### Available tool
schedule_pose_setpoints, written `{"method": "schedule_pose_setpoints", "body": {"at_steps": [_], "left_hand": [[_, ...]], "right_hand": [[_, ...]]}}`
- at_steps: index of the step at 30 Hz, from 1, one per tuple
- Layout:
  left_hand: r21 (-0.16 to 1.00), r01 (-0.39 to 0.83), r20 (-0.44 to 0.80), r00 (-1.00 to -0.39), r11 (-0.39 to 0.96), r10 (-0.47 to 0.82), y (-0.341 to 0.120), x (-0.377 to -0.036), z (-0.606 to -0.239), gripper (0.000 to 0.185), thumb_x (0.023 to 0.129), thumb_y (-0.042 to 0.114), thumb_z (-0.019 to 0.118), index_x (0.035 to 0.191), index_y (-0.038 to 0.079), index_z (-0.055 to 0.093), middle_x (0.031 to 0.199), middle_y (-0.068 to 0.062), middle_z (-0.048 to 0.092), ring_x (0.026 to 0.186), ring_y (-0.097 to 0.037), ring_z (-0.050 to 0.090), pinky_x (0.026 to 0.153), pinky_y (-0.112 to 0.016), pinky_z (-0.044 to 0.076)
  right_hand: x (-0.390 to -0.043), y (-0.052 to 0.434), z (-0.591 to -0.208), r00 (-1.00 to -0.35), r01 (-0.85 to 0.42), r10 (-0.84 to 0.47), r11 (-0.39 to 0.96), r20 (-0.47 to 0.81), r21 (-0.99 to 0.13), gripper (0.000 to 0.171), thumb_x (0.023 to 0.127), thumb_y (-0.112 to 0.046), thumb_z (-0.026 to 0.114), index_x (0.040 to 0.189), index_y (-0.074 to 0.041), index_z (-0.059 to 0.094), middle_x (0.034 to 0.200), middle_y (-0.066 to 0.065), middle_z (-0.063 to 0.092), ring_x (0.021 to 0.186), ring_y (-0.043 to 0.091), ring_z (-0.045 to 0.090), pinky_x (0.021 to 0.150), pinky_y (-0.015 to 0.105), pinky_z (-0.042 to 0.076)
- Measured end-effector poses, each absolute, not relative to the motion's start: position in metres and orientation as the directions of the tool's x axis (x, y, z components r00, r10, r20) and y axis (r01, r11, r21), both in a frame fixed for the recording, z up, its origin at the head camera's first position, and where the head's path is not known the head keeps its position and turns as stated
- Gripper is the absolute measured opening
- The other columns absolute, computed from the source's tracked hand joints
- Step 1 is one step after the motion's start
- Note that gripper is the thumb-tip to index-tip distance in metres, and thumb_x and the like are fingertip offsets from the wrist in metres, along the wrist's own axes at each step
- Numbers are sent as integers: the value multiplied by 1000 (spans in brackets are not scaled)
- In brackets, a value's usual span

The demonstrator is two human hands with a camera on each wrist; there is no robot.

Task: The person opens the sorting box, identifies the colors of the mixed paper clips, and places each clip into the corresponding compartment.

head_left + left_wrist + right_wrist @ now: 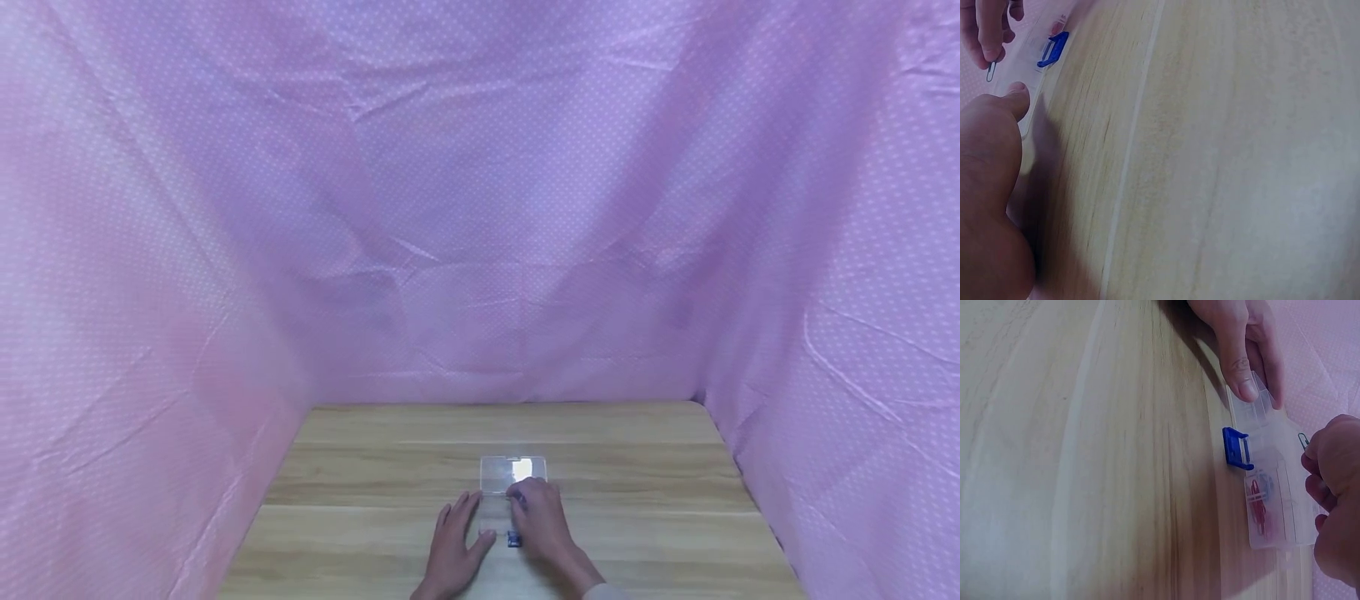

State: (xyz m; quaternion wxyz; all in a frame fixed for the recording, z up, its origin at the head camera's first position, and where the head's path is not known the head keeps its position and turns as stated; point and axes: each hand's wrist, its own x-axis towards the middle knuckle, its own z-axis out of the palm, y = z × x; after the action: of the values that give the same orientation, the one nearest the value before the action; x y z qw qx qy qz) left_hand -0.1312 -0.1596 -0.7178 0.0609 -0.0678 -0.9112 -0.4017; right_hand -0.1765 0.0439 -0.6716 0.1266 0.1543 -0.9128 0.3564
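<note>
A small clear plastic box (1272, 487) lies on the wooden table (375, 500) with its lid (513, 473) folded open away from me. It has a blue clasp (1236, 449) on one side and red pieces (1258, 505) inside. My left hand (452, 546) lies flat beside the box, its thumb (1238, 369) and a straight finger resting against one end. My right hand (542, 523) hovers over the box and pinches a silver paper clip (1302, 439) between fingertips. In the left wrist view the paper clip (990, 70) hangs just above the box (1030, 75), near the blue clasp (1054, 49).
Pink dotted cloth (480, 208) walls the table in at the back and on both sides. Bare wood stretches to the left and right of the hands, and behind the lid.
</note>
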Motion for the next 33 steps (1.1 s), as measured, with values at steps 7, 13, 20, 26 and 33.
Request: {"method": "schedule_pose_setpoints", "body": {"at_steps": [7, 13, 20, 26, 33], "left_hand": [[752, 164, 139, -986, 638, 89, -160, -133, -716, 71, 105, 40, 79, 165, 10, 56, 168, -20, 60, 163, -50, 47, 138, -71, 20], [742, 174, 156, -984, 648, 85, -161, -134, -716, 70, 105, 39, 80, 164, 11, 56, 167, -19, 61, 161, -49, 49, 137, -71, 23], [731, 170, 157, -984, 660, 81, -162, -136, -717, 70, 103, 40, 81, 164, 13, 57, 166, -18, 62, 160, -49, 51, 138, -71, 29], [755, 110, 77, -994, 646, 80, -163, -139, -715, 76, 103, 44, 80, 167, 15, 53, 172, -18, 57, 165, -49, 45, 141, -73, 21], [746, 90, 73, -996, 660, 54, -162, -137, -716, 85, 97, 47, 84, 169, 15, 51, 174, -18, 54, 164, -51, 45, 140, -75, 25]], "right_hand": [[-179, 42, -675, -902, -409, -214, 701, 375, -584, 12, 96, -6, 83, 107, -12, 84, 107, -1, 86, 102, 18, 73, 92, 41, 57], [-178, 45, -676, -880, -453, -240, 684, 410, -571, 20, 94, -5, 85, 113, -7, 82, 119, 5, 84, 122, 31, 71, 111, 61, 57], [-173, 52, -673, -883, -458, -275, 686, 382, -566, 39, 91, -11, 89, 128, -6, 79, 139, 14, 78, 141, 45, 64, 124, 71, 48], [-169, 60, -673, -885, -458, -301, 703, 356, -545, 54, 94, -20, 87, 143, -6, 72, 156, 20, 68, 153, 51, 55, 130, 75, 42], [-162, 73, -671, -870, -468, -292, 745, 399, -475, 61, 94, -28, 86, 147, -4, 69, 159, 21, 66, 154, 51, 54, 129, 73, 42]]}}
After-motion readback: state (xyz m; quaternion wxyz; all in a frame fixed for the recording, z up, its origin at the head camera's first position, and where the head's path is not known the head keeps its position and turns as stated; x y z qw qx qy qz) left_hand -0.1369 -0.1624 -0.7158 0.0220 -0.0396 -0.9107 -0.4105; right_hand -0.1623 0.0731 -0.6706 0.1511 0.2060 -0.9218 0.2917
